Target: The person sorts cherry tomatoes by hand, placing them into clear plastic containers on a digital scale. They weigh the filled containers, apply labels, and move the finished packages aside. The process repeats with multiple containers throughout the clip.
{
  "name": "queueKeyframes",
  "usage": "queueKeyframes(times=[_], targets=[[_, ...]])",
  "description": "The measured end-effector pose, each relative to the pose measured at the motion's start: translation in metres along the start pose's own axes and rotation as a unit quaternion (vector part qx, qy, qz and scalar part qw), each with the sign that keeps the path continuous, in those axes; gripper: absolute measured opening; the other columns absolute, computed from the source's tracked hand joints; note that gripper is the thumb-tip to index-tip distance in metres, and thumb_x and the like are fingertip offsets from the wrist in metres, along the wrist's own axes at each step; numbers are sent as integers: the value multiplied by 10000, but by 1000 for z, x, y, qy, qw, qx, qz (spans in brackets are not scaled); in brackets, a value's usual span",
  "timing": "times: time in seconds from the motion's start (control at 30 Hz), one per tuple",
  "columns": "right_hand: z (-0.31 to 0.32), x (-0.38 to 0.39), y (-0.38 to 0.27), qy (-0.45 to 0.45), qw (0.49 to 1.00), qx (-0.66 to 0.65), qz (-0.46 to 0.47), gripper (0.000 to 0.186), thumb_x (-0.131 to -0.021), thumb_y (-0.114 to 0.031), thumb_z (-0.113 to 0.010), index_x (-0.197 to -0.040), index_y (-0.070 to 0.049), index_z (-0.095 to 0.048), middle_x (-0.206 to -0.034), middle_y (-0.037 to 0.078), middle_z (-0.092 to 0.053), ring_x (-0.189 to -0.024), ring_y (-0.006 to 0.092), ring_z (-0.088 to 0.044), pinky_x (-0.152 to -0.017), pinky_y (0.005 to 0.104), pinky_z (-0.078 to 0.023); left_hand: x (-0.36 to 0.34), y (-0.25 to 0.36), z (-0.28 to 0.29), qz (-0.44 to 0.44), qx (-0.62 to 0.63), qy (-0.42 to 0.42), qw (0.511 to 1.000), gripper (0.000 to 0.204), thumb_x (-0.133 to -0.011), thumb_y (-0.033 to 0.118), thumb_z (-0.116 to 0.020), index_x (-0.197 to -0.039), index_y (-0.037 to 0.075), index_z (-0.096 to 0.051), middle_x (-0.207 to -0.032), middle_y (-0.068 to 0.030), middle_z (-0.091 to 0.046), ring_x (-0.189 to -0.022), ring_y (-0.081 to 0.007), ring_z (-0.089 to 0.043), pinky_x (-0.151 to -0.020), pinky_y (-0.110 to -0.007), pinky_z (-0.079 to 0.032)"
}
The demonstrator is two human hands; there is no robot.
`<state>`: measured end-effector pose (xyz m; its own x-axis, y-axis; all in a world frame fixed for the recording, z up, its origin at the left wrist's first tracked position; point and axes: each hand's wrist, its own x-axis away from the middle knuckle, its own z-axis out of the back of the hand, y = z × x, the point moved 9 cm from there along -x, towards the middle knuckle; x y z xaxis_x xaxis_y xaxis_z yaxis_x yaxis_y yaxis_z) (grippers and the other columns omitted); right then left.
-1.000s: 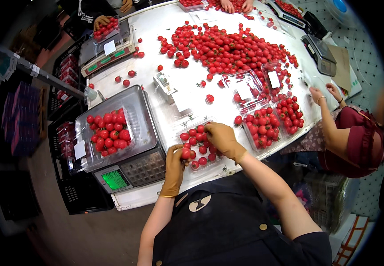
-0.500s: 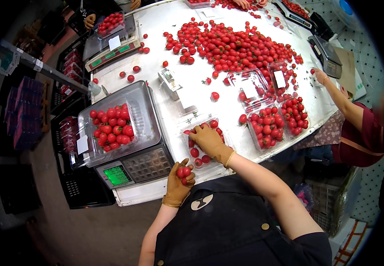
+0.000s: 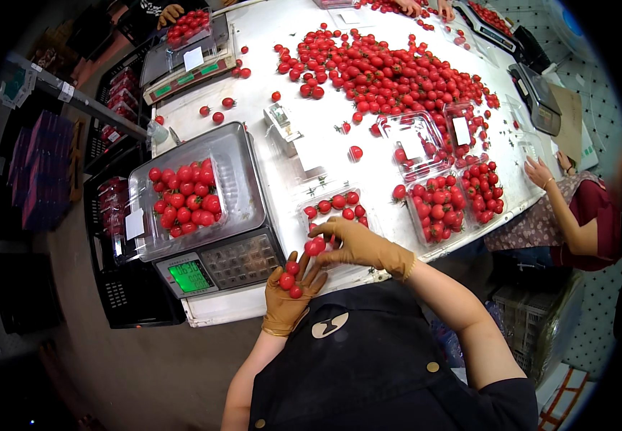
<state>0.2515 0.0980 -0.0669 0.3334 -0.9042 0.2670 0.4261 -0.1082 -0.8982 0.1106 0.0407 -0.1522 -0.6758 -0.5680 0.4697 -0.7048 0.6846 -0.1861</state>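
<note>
- Structurally, the reference item is the scale [image 3: 239, 194]: smooth grey pan with rounded corners, rectangular keypad, green-lit display [image 3: 190, 279].
- On the scale: a clear, thin-walled plastic box [image 3: 143, 208] filled with tomatoes; a flat white label [image 3: 135, 224] lies at its left side.
- Just right of the scale: a glossy, transparent, rectangular tray [image 3: 334, 215], partly filled with a loose layer of tomatoes.
- Left hand [image 3: 284, 309], gloved in matte brown: at the near right corner of the scale; palm upward, fingers spread, supporting three tomatoes [image 3: 287, 281].
- Right hand [image 3: 362, 246], likewise gloved: right of the scale, above the near part of the tray; thumb and fingers pinch red fruit [image 3: 315, 246], exact count unclear.
- Tomato condition: bright red, round to slightly oval, taut glossy skin with highlights.
- Beyond and right of the scale: a heaped pile [image 3: 390, 72] of loose tomatoes on the smooth white desk [image 3: 253, 100].
- Farther right of the scale: a ribbed, clear plastic cover [image 3: 401, 128].
- Beyond the scale: a second weighing unit [image 3: 174, 90], cream-fronted with green displays.
</note>
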Motion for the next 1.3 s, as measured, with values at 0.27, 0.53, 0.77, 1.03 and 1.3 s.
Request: queueKeyframes(times=[0.27, 0.53, 0.77, 1.03, 1.3], targets=[[-30, -28, 43, 19, 949, 312, 37, 362, -743, -85, -681, -1101, -94, -627, -1163, 108, -553, -942, 313, -613, -801, 396, -506, 0, -7, 20, 91, -9, 16, 996, 457, -847, 361, -632, -1246, 146, -577, -1272, -138, -563, -1100, -341, -535, -953, -525, -435], [-27, -24, 49, 24, 936, 345, 63, 225, -788, -77, -603, -1005, -103, -658, -1190, 110, -568, -901, 283, -638, -690, 395, -520, 2, -7, 11, 81, -3, -1, 997, 497, -848, 406, -637, -1264, 142, -566, -1240, -164, -565, -1028, -326, -555, -919, -502, -457], [-22, -6, 58, 71, 936, 339, 58, 390, -823, -110, -584, -1201, -203, -614, -1290, 69, -540, -969, 273, -636, -718, 375, -537, 2, -7, 12, 76, -9, -7, 997, 461, -862, 351, -610, -1261, 131, -541, -1145, -151, -581, -1064, -351, -560, -995, -554, -420], [-31, -12, 50, 32, 931, 363, 34, 323, -833, -99, -551, -1144, -165, -608, -1258, 78, -537, -932, 279, -632, -710, 377, -537, 1, -11, 2, 74, -35, -19, 996, 355, -863, 247, -606, -1196, 134, -551, -1021, -86, -584, -1023, -302, -561, -1022, -564, -400], [-13, -7, 50, 78, 962, 258, 45, 354, -823, -51, -601, -1169, -124, -613, -1272, 109, -527, -1012, 296, -621, -758, 356, -536, -2, -3, 11, 46, -88, 28, 995, 392, -882, 281, -592, -1230, 108, -543, -1112, -73, -602, -1124, -312, -543, -1028, -555, -392]])
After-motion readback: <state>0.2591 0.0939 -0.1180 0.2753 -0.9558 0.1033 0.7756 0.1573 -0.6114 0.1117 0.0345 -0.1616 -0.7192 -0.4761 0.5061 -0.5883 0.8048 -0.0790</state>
